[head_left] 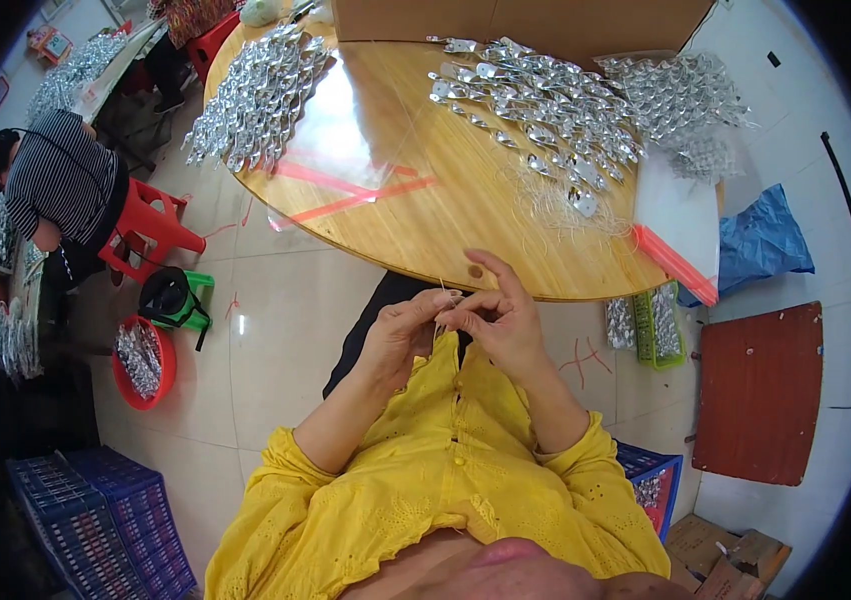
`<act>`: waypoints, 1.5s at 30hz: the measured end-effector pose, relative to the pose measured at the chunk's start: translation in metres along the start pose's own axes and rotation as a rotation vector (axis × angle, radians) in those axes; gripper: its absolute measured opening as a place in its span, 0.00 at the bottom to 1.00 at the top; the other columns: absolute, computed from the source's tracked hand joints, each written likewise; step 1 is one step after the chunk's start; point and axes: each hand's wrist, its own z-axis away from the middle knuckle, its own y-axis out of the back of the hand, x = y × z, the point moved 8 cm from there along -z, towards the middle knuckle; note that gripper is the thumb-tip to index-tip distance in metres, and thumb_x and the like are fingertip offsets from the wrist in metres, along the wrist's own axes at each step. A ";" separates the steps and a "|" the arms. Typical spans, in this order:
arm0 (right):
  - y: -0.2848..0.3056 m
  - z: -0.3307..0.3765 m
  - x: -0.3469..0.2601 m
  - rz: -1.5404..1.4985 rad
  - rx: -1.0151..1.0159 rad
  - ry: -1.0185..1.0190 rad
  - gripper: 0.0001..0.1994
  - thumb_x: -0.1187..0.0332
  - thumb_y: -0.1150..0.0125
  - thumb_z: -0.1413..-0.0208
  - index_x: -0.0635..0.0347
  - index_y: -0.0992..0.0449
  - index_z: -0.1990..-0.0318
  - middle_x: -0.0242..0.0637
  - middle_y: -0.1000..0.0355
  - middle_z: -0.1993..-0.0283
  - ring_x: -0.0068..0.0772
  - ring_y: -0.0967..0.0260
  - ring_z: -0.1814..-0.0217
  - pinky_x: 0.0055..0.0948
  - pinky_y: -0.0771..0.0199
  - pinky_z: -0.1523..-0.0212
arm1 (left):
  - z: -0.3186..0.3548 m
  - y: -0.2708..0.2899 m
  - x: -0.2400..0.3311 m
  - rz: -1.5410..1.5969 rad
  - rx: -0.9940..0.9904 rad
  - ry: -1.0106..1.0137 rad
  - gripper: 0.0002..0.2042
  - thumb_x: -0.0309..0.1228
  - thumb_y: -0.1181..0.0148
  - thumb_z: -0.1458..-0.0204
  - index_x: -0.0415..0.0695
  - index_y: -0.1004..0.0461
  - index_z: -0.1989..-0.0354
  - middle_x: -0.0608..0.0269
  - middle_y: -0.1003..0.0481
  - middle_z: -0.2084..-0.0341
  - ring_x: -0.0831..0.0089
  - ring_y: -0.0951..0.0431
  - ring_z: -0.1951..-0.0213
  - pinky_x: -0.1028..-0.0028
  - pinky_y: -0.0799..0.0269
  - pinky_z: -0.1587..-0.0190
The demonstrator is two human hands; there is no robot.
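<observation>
My left hand (pixel 400 335) and my right hand (pixel 498 325) meet just below the near edge of the round wooden table (pixel 395 225). Thumb and fingertips of both hands are pinched close together around a thin pale string, mostly hidden by the fingers. On the right hand one finger sticks up, away from the pinch. Nearest on the tabletop lies a loose tangle of pale string (pixel 555 205). Beyond it are rows of twisted silver foil strips (pixel 545 95). Another heap of silver strips (pixel 270 95) covers the table's left side.
A cardboard box (pixel 505 20) stands at the table's back. Pink tape (pixel 355 207) crosses the tabletop. Left, a person in a striped top (pixel 60 175) sits on a red stool (pixel 150 230); a red basin (pixel 145 365) is nearby. A green basket (pixel 660 330) stands on the floor at right.
</observation>
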 end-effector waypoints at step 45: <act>0.058 -0.034 -0.062 0.448 0.141 0.264 0.03 0.75 0.41 0.61 0.63 0.28 0.76 0.33 0.33 0.78 0.22 0.38 0.75 0.21 0.40 0.74 | -0.023 -0.051 0.062 -0.275 -0.119 -0.551 0.05 0.29 0.55 0.49 0.40 0.38 0.72 0.70 0.38 0.82 0.85 0.39 0.79 0.85 0.40 0.73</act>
